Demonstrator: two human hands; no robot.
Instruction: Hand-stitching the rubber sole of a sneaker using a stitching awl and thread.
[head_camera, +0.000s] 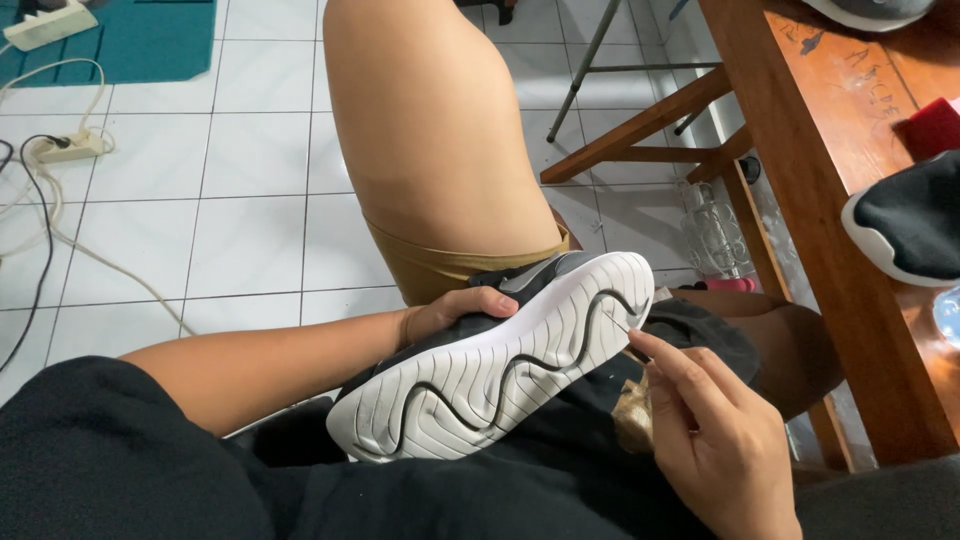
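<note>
My left hand (455, 310) clamps the sneaker (500, 360) sole-up while my right hand (715, 435) pinches a thin needle (622, 325) at its toe edge; next I judge needs a steady push.

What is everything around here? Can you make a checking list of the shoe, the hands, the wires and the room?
Surface: white tiled floor; the shoe rests on the person's lap, not on a table.
Job's things: shoe held sole up, white wavy sole, dark upper.
Clutter: another dark shoe and a red thing on the wooden table; clear bottles below it.
Hands: left hand grips the shoe's side; right hand pinches something thin at the sole's toe end, too small to tell.
Cables: white power strip with white and black cords on the floor.
Surroundings: teal mat, metal stand legs.
</note>
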